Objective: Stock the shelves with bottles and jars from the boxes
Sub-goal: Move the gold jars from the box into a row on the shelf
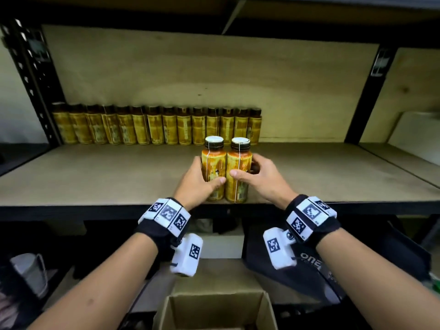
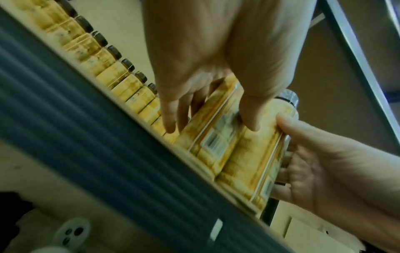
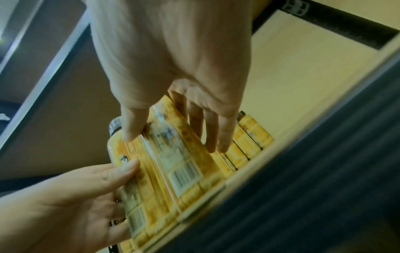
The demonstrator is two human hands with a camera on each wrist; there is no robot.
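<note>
Two amber bottles with yellow labels and black-rimmed white caps stand upright side by side at the front edge of the wooden shelf. My left hand grips the left bottle, thumb across its front and fingers behind. My right hand grips the right bottle the same way. In the left wrist view my left hand wraps the left bottle, beside the right bottle. In the right wrist view my right hand holds the right bottle. Whether the bases touch the shelf I cannot tell.
A row of several matching bottles lines the shelf's back, ending just behind my hands; bare board lies to their right. Black uprights frame the bay. Below are an open cardboard box, a black bag and a white container.
</note>
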